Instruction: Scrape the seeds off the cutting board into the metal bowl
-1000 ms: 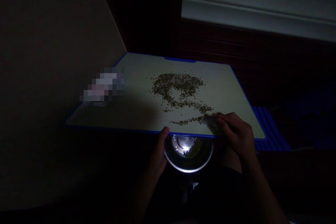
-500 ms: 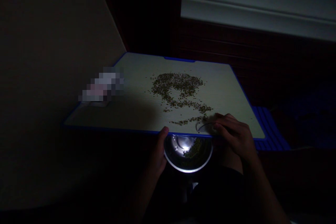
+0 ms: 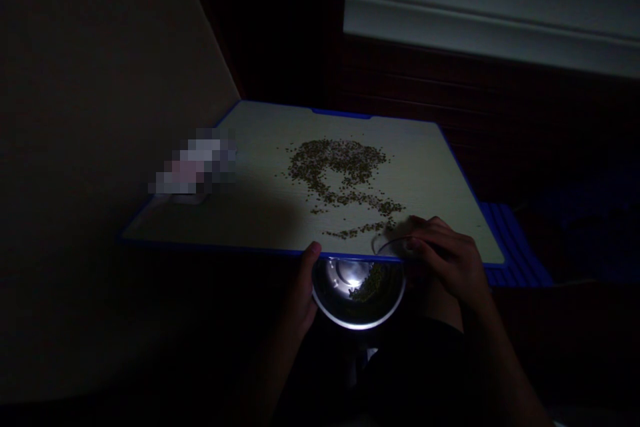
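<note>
Small green beans (image 3: 340, 159), like mung beans, lie spread over a pale board (image 3: 430, 180) with a blue rim. A trail of them curves toward the near edge. My right hand (image 3: 447, 257) is closed on a thin, curved, see-through scraper (image 3: 387, 245), resting at the near edge. My left hand (image 3: 303, 290) is at the left side of a shiny metal bowl (image 3: 360, 325), its thumb up against the board's blue rim; its other fingers are hidden. The bowl sits just under the edge, with green beans (image 3: 369, 285) inside it on the right.
On the board's left side stands a blurred-out pale object (image 3: 193, 163). A plain wall (image 3: 125, 80) borders the board at left. Blue striped material (image 3: 515, 243) lies past the right edge. Pale horizontal slats (image 3: 490, 7) are at the back. The surroundings are very dark.
The scraper has shifted very slightly toward the near edge, and a bean beside its tip no longer shows there. My left hand, the bowl and the board look unmoved.
</note>
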{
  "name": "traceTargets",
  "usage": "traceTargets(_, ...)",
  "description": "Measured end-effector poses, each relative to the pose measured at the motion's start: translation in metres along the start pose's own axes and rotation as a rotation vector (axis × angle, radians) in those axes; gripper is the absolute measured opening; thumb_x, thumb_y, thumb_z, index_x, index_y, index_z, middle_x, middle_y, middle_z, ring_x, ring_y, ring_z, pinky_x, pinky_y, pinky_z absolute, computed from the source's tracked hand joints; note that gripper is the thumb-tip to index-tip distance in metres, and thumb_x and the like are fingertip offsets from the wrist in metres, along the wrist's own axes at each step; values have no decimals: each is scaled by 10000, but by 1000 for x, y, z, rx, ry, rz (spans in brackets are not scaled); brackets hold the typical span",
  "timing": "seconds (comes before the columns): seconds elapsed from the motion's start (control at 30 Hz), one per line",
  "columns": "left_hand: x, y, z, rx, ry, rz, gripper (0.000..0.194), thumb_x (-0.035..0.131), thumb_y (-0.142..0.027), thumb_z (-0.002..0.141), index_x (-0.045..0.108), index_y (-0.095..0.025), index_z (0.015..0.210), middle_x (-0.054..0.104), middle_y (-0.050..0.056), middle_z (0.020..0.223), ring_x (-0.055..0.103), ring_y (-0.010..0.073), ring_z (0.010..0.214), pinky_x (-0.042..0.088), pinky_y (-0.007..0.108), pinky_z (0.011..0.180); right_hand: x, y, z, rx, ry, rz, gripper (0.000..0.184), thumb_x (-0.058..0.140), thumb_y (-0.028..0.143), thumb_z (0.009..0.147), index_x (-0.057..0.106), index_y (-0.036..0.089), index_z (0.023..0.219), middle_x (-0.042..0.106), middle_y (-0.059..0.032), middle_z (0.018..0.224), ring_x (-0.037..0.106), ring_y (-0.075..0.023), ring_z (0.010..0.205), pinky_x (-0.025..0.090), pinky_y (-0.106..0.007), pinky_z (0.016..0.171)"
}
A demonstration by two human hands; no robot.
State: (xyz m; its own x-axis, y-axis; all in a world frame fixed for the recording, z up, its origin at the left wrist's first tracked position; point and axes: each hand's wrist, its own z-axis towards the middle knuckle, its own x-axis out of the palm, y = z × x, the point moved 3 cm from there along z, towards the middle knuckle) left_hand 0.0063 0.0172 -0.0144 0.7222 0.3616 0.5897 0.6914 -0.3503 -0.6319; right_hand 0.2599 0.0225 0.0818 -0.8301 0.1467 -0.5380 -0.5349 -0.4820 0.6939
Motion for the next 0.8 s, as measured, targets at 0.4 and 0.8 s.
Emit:
traceTargets(0.4,-1,1,1,-33,-11,-5,555,757,-443,906,671,-175,1384,729,110,1391,591,312,1405,430,437,1220,3,-6,-2,78,-185,-154,159,664,320,980,803,274,1039,808,-59,964,716,-244,887,573,-435,818)
traceTargets(0.8,0,1,1,-31,-12,-14,560,744,-426,920,650,-173,1411,709,110,1422,581,307,1416,427,432,1221,3,-1,1,1,-53,-114,174,674,282,980,811,301,1086,814,-35,971,695,-236,884,551,-412,789)
